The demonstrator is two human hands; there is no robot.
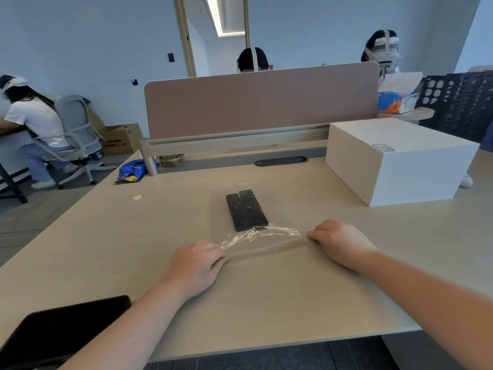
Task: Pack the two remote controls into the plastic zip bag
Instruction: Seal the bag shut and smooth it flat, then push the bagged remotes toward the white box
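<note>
Both remotes [246, 210] sit inside bag [256, 222], 12 o'clock of my hands. Left hand [196, 265] and right hand [340, 243] pinch zip ends; I'd press the seal end to end.

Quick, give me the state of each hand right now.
Left hand: closed on the near left end of the plastic zip bag, at its zip strip.
Right hand: closed on the near right end of the same bag.
</note>
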